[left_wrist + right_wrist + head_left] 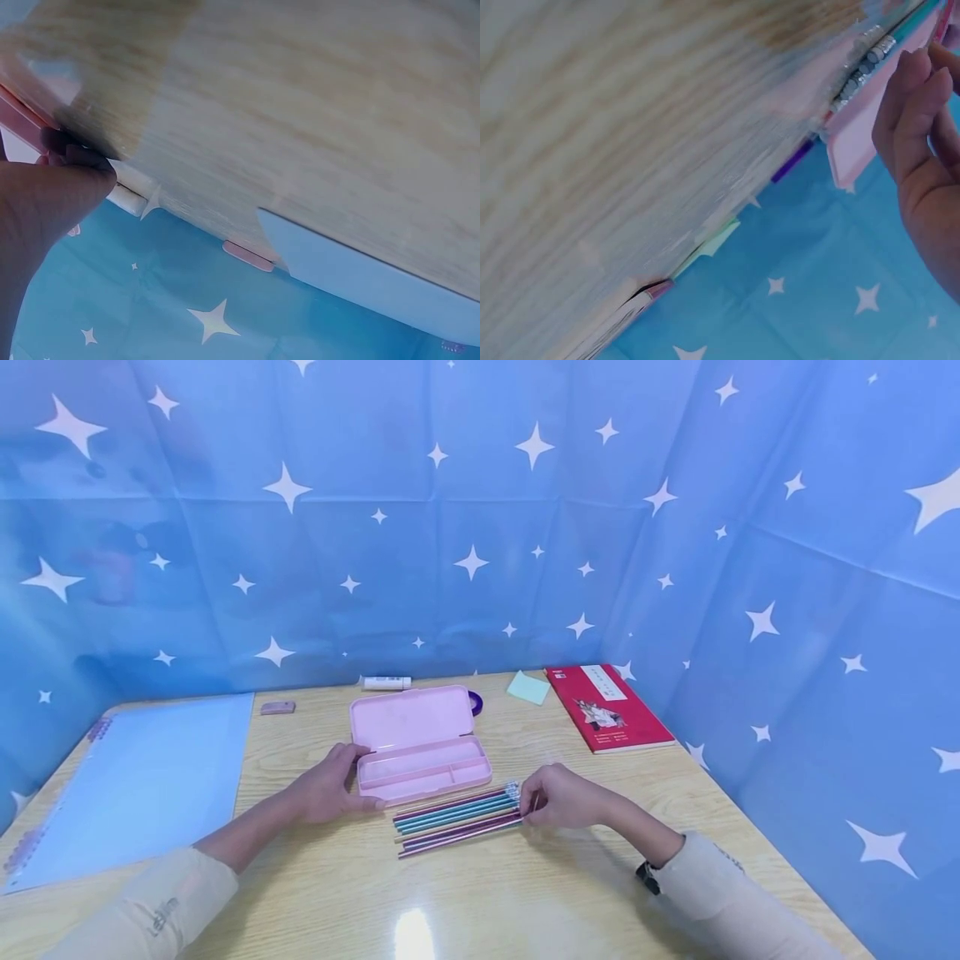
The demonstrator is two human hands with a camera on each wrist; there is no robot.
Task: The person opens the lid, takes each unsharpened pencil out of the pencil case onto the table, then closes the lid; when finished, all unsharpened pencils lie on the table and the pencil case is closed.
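A pink pencil case [411,720] lies with its lid raised, its compartments bare. My left hand [330,787] holds its left side, thumb at the front corner and fingers at the back; the left wrist view shows the same hand [45,195] at the case's edge. In front of the case, several pencils [453,818] in teal, maroon and purple lie side by side, eraser ends to the right. With thumb and fingertips, my right hand [566,797] pinches a pencil by its eraser end. In the right wrist view, the right hand [922,127] partly hides that pencil.
A large pale blue sheet [150,785] covers the table's left side, with a pink eraser [277,707] beside it. Behind the case are a white tube [386,682] and a purple roll [476,702]. Green sticky notes [528,687] and a red booklet [607,710] lie at back right.
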